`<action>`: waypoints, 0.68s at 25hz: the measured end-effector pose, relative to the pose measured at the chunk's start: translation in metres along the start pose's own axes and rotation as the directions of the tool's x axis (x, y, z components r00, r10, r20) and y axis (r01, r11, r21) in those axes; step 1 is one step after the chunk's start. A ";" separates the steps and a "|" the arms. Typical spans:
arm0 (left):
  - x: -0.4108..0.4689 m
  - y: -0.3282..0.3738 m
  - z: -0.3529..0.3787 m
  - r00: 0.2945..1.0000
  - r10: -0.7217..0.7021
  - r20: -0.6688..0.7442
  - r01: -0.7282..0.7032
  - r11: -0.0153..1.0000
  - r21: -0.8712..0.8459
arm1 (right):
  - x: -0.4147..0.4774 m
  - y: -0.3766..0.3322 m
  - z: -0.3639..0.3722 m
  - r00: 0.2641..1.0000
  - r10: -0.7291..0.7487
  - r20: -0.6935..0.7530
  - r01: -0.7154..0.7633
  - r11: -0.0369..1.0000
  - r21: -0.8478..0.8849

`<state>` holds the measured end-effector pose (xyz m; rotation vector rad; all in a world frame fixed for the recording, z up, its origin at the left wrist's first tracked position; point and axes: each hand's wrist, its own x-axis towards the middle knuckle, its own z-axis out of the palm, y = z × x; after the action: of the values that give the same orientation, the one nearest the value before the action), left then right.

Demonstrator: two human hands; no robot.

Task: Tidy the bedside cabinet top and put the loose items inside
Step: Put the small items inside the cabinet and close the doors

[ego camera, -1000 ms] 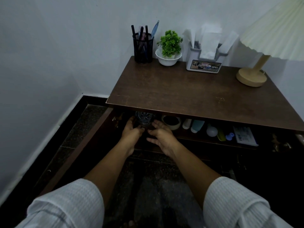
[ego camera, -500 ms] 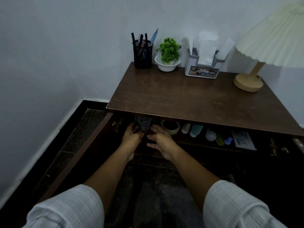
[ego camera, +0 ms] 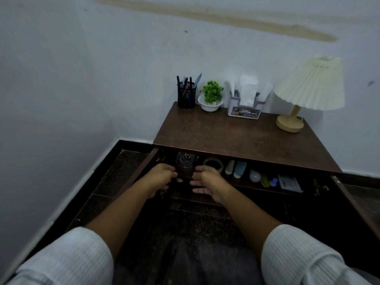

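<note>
Head view: the cut glass (ego camera: 186, 161) stands upright at the left end of the shelf inside the open cabinet (ego camera: 236, 138), beside a tape roll (ego camera: 213, 163). The left hand (ego camera: 161, 178) and right hand (ego camera: 208, 181) flank its base with fingers loosely curled. In the shadow I cannot tell whether they grasp it.

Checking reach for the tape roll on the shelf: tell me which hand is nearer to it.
Right. The right hand lies just in front of the tape roll; the left hand is farther left, beyond the patterned glass.
</note>
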<state>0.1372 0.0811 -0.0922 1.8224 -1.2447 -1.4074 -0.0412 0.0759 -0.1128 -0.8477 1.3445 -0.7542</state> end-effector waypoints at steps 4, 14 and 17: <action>-0.054 0.000 -0.049 0.990 0.125 -0.064 -0.117 0.986 0.117 | -0.039 -0.010 0.026 0.999 0.005 0.046 -0.004 1.000 -0.027; -0.108 -0.060 -0.115 0.947 0.089 -0.308 -0.051 0.990 0.130 | -0.095 0.009 0.112 0.969 0.004 0.246 0.033 0.988 -0.149; -0.113 -0.063 -0.113 0.971 0.073 -0.227 -0.043 0.990 0.135 | -0.102 0.017 0.120 0.964 0.008 0.265 0.038 0.985 -0.168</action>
<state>0.2604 0.1951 -0.0549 1.9559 -1.2808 -1.0682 0.0690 0.1817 -0.0720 -1.0579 1.1751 -0.5192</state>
